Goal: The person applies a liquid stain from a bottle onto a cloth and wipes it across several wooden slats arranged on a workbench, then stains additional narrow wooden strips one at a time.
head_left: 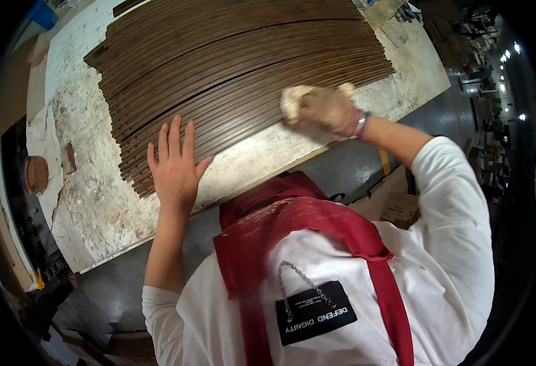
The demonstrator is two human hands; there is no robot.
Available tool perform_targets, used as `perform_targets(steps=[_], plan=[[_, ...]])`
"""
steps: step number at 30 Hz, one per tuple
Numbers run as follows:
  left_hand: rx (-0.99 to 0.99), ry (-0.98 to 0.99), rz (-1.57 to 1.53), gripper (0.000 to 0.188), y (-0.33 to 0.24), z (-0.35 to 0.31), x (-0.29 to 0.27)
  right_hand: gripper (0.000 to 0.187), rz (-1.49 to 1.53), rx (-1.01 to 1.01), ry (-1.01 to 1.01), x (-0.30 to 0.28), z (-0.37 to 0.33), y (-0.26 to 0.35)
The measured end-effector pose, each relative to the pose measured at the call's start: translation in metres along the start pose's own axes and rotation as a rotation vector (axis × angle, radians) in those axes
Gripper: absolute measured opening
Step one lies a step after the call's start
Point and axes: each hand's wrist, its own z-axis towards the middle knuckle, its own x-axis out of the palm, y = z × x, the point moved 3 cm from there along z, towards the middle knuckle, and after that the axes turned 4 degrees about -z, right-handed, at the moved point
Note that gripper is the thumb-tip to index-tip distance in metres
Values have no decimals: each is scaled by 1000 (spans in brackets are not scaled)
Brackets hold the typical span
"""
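Many dark brown wooden strips (231, 79) lie side by side in a wide sheet on the white, stained worktable (91, 207). My left hand (175, 161) rests with fingers spread on the near strips, toward their left ends. Farther right, my right hand (332, 111) is closed on a crumpled, cream-coloured cloth (293, 104), which touches the near edge of the strips. That hand is a little blurred. A bracelet and a metal band circle the right wrist.
A round brown wooden piece (35, 175) sits at the table's left edge, near a small wood scrap (70, 157). At the far right corner lie a scraper-like flat piece (394, 32) and small items. Stacked brown pieces (401, 211) stand below the table, at right. A blue bin (42, 15) is far left.
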Motion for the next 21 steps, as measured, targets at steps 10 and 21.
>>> perform_targets(steps=[10,21], plan=[[-60,89,3,78,-3,2,2,16,227,158,-605,-28,48,53],[-4,127,91,77,-6,5,2,16,-130,1169,-421,-1,-150,-152]])
